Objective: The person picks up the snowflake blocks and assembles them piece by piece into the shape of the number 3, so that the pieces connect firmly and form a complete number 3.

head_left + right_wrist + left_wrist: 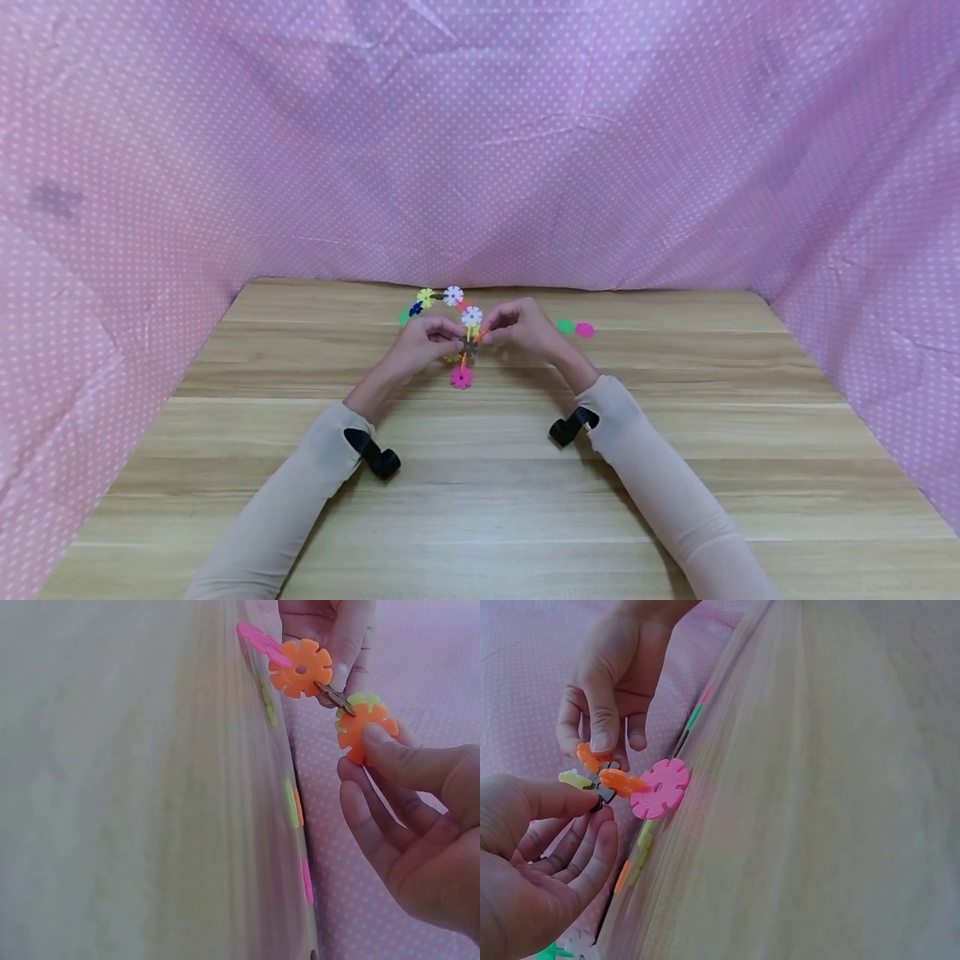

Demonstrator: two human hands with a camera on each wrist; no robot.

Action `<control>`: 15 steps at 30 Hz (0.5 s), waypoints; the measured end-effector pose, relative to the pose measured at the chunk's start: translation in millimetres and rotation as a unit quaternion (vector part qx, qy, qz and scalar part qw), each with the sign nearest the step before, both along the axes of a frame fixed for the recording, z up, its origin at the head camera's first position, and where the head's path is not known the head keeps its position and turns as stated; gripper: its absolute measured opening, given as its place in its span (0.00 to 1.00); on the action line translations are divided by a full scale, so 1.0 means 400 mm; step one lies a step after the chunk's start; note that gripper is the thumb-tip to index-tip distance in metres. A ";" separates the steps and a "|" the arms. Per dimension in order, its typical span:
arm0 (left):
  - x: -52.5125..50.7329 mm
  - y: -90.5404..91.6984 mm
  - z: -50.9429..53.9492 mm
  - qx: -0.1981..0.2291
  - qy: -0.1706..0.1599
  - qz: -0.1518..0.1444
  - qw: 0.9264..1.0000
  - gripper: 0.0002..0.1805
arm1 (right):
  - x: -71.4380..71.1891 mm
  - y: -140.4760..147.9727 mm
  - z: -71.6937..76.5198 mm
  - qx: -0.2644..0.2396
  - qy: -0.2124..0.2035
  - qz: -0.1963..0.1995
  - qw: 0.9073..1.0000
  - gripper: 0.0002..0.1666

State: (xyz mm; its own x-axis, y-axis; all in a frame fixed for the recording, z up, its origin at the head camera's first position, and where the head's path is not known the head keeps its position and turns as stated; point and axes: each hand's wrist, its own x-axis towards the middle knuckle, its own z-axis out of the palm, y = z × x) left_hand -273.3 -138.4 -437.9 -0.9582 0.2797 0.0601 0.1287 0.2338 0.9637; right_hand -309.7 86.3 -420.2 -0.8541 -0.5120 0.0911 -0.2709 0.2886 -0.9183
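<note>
Slotted plastic snowflake discs are joined in a chain between the two hands. My left hand (424,345) pinches the dark brown disc (604,787) between thumb and fingers. From the right, my right hand (527,327) pinches an orange disc (365,729), which meets the brown disc's edge. A second orange disc (301,669) joins the brown one on its other side and carries a pink disc (461,377). Behind the right hand's orange disc, a yellow-green disc (369,699) partly shows. Farther along the chain are a white disc (472,317) and a yellow disc (426,297).
To the right of the hands, a loose green disc (565,327) and a pink disc (585,330) lie on the wooden table (480,500). Pink dotted cloth (480,150) hangs behind the table's far edge and along both sides.
</note>
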 end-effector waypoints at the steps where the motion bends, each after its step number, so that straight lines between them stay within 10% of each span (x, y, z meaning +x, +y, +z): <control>1: 0.000 0.000 0.000 -0.001 0.000 0.000 1.000 0.12 | 0.001 0.000 0.001 0.003 0.002 -0.001 1.000 0.04; 15: 0.000 0.010 -0.003 -0.002 -0.013 0.019 1.000 0.12 | 0.015 -0.005 0.020 0.017 0.034 -0.017 0.999 0.02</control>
State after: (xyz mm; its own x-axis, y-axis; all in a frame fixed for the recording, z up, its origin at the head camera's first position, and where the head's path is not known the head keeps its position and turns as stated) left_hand -273.5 -134.3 -439.1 -0.9695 0.2427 0.0334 0.0941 0.2428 0.9655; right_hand -303.5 84.1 -412.3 -0.8634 -0.4868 0.1324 -0.3220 0.3297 -0.8875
